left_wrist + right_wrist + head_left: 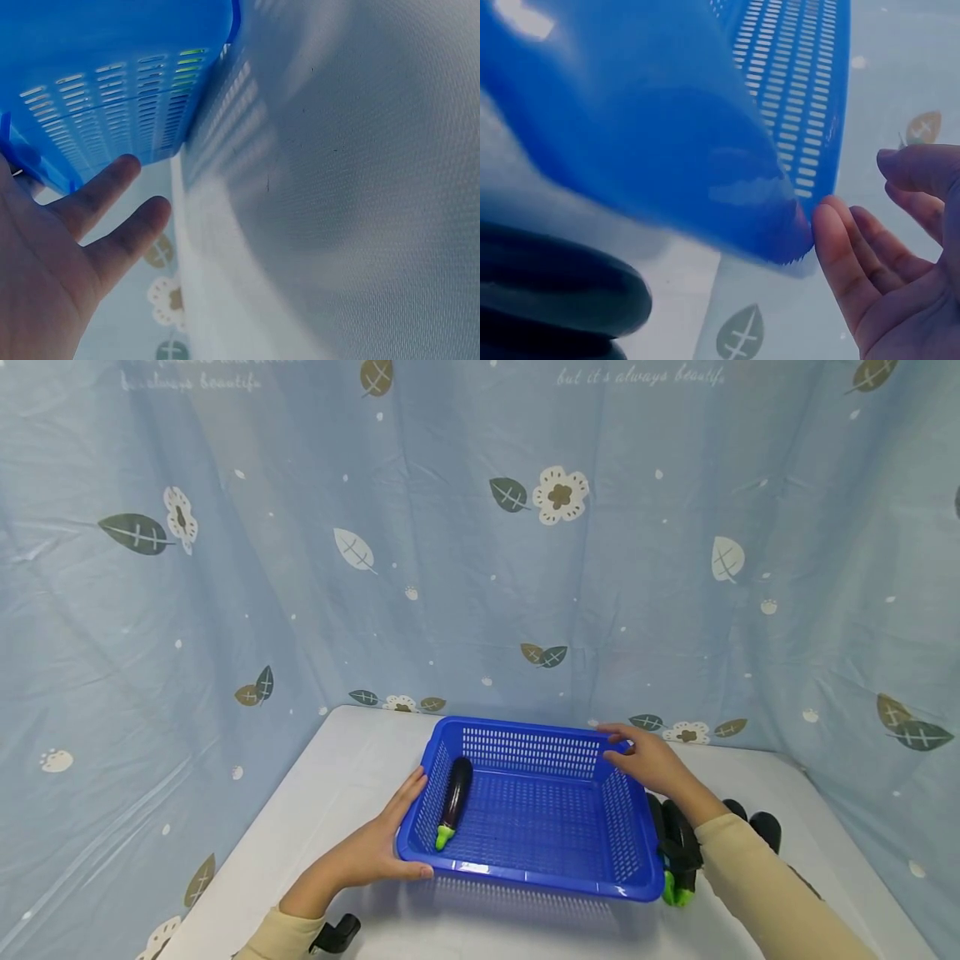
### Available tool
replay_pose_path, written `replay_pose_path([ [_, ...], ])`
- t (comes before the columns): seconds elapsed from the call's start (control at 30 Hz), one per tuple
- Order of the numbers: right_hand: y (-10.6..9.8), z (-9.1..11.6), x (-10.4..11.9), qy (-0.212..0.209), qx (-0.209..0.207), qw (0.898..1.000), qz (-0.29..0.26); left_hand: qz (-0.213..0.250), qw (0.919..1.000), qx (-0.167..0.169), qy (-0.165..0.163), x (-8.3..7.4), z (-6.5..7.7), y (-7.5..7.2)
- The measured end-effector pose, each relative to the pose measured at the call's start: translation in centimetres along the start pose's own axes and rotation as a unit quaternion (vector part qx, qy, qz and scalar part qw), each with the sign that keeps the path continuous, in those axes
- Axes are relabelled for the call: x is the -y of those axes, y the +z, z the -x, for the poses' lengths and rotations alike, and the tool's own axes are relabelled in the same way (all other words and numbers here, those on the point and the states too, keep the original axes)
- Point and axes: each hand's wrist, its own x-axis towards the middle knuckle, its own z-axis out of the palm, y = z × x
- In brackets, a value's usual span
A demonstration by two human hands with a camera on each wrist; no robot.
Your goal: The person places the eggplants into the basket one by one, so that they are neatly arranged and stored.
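Blue basket (pixel 525 827), a shallow open rectangle of plastic, lies at a white desk (pixel 352 760) between a person's two hands; from where I stand I cannot tell whether its near edge is slightly raised.

The hold looks insecure to me. At the basket's near left corner, the left hand (pixel 375 852) is spread, fingers straight along the side and thumb apart at the near rim. At its far right corner, the right hand (pixel 651 764) has thumb and fingers apart, with only a fingertip seeming to touch. With so light a contact, that corner could slip and the basket could swing round. A tilt could roll the single eggplant (pixel 456 797), loose inside along the basket's left wall, across the floor of it. A push rightward could knock the group of eggplants (pixel 677 827) just outside its right wall.

The basket is glossy, deep blue, with rounded corners and a broad, smooth, turned-out rim. Rows of small slots pierce its walls, and a finer mesh covers its floor. Below its near side, a patterned shadow falls.
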Motion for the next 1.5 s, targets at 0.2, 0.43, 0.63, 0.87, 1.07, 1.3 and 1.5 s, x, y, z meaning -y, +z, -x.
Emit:
replay_pose_path([
  [0.2, -0.2, 0.3, -1.1, -0.007, -0.013, 1.0, -0.004, -0.005, 1.0, 0.003, 0.003, -0.1, 0.0, 0.0],
  [0.43, -0.4, 0.8, -1.8, 0.002, -0.031, 1.0, -0.007, -0.005, 1.0, 0.001, 0.0, -0.2, 0.0, 0.0],
  [0.63, -0.7, 1.5, -2.0, 0.009, -0.043, 0.999, 0.003, -0.004, 1.0, 0.002, -0.003, -0.1, 0.0, 0.0],
  [0.87, -0.8, 2.0, -2.7, 0.015, -0.054, 0.998, 0.006, -0.009, 1.0, -0.001, -0.004, -0.1, 0.0, -0.1],
  [1.07, -0.5, 2.5, -3.7, 0.035, -0.05, 0.998, 0.016, -0.007, 1.0, 0.0, -0.002, 0.0, 0.0, 0.0],
  [1.3, -0.3, 2.9, -4.9, 0.046, -0.042, 0.998, 0.025, -0.008, 0.9999, 0.0, -0.009, 0.0, 0.1, 0.0],
  [1.5, -0.3, 3.5, -5.8, 0.05, -0.037, 0.998, 0.032, -0.01, 0.9999, 0.0, -0.003, -0.1, 0.1, 0.0],
])
